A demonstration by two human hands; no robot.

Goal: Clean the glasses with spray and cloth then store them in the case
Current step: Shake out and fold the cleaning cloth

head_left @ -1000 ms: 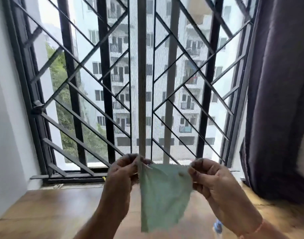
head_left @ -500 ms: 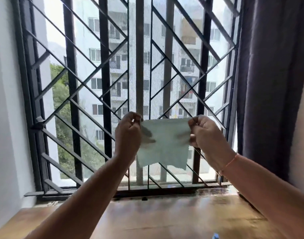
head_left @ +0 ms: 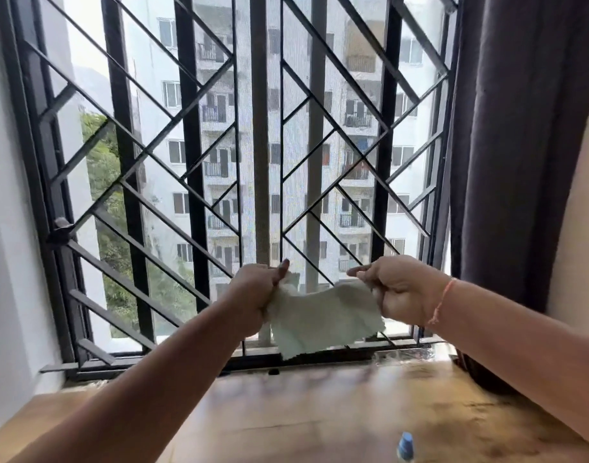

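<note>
cloth (head_left: 323, 319) lower, slacker than before

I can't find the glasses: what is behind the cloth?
Behind the cloth, pinched by the left hand and the right hand, stands the window grille. The stretch of grille directly behind the cloth is covered. No glasses show.

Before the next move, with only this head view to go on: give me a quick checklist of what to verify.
1. Left hand grips cloth: ok, at one upper corner.
2. Right hand grips cloth: ok, at the opposite corner.
3. Cloth spread flat: not ok, it sags, crumpled between the hands.
4. Spray at hand: cannot tell; only a blue-capped object shows low in the view, over the wooden table.
5. Glasses in view: not ok.
6. Case in view: not ok.
</note>
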